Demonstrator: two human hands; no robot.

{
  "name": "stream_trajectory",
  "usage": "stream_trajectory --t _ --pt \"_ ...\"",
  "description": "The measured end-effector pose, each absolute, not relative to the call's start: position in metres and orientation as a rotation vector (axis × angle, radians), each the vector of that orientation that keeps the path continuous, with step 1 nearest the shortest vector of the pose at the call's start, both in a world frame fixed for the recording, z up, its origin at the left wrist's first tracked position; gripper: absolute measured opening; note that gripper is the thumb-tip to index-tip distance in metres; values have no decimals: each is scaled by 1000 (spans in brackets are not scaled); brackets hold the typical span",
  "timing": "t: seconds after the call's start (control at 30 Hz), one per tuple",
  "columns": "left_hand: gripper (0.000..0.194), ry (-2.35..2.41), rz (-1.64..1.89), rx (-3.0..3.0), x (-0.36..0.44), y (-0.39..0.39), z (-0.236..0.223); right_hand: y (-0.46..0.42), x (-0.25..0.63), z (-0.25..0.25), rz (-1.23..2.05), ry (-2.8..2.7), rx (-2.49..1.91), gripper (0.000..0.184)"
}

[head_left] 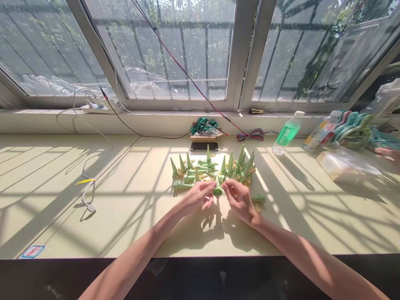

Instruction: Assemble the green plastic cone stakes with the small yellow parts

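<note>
My left hand is closed on a green plastic cone-shaped spike, holding it just above the table with its wide end toward me. Close to the spike's right side, the fingers of my right hand are pinched together. Whatever may be between them is too small to make out. Beyond my hands, several more green spikes stand point up, and others lie on their sides. Small yellowish pieces are scattered among them. One green tubular part lies just right of my right hand.
A black phone lies before a small box of green material. To the right stand a bottle of green liquid, a plastic bag and colored hangers. Another person's hand shows at the right edge. A white cable lies left.
</note>
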State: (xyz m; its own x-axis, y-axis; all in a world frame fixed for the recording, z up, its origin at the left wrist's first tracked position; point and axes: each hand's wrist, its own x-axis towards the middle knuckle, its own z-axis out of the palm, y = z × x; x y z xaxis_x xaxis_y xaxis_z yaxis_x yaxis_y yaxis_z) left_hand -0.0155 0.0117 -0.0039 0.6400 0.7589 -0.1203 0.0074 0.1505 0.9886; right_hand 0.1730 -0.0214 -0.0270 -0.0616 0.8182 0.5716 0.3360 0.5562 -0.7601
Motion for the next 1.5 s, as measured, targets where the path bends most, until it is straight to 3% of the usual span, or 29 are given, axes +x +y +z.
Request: stream_trajectory --t 0.7,0.9,1.13,1.5 --pt "21 845 975 1907 -8 6 0 -20 172 -27 559 -1592 -1104 23" --pt "31 910 984 1758 -8 9 -2 -20 172 -28 569 -1522 -1086 21" --pt "62 877 607 1484 -11 13 -4 -22 174 -26 543 -1614 -1026 19" --pt "36 759 660 1396 -16 12 -5 -21 174 -26 586 -1627 -1018 18"
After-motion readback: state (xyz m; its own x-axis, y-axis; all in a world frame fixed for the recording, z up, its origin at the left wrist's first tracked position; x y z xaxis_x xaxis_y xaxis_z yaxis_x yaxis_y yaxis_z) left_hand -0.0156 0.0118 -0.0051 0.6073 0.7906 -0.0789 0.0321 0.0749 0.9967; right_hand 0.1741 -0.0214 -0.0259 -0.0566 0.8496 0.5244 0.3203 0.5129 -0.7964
